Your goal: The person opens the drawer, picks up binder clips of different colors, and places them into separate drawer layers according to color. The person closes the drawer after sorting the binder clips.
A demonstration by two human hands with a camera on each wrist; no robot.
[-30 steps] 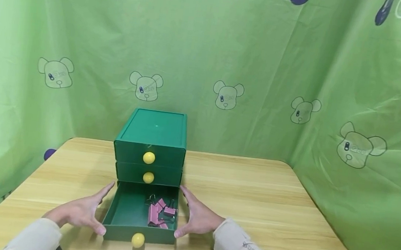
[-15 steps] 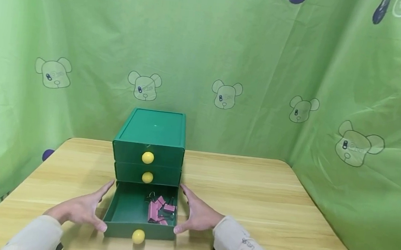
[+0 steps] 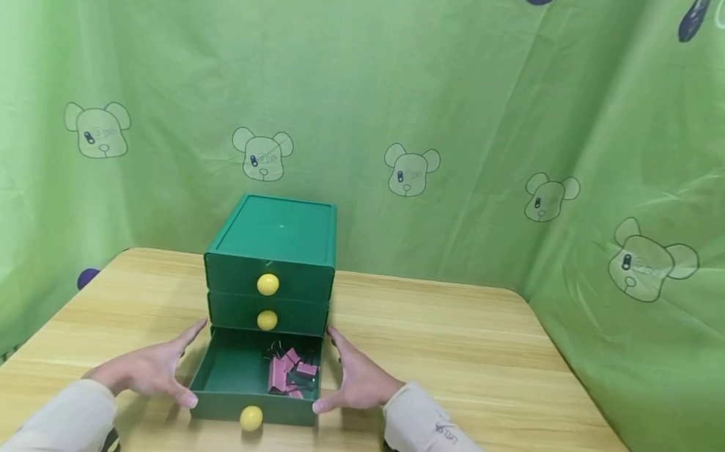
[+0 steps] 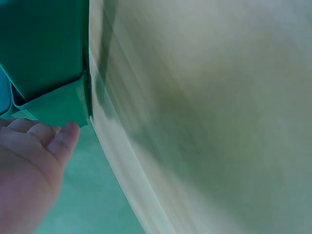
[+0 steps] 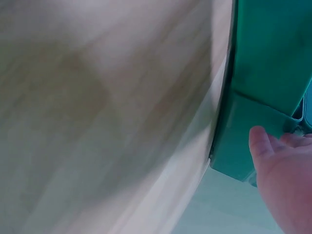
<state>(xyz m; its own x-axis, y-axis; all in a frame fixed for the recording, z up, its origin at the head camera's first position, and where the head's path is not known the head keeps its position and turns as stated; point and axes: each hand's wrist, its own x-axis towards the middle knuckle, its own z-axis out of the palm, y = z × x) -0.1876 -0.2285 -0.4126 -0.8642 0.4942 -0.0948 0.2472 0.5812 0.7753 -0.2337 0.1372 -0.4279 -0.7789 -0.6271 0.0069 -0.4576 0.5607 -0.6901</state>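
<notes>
A green drawer unit [image 3: 278, 232] stands on the table with its lowest drawer [image 3: 227, 374] pulled out. Pink binder clips [image 3: 278, 375] lie in a heap at the right side of that drawer. My left hand [image 3: 144, 370] is spread along the drawer's left side, its thumb at the front left corner. On the other side, my right hand [image 3: 362, 384] mirrors it, with the thumb at the front right corner. Fingers of both hands reach back straight beside the unit. In the wrist views, the left hand [image 4: 29, 170] and right hand [image 5: 287, 170] lie against the green plastic.
Yellow round knobs [image 3: 268, 284] sit on the drawer fronts; the upper two drawers are closed. The wooden table [image 3: 443, 338] extends to both sides. A green curtain [image 3: 376, 95] with bear drawings hangs behind and at the sides.
The lowest drawer has slid a little inward, carrying the binder clips with it. Both hands have moved slightly away from me along with its front, thumbs staying at the corners.
</notes>
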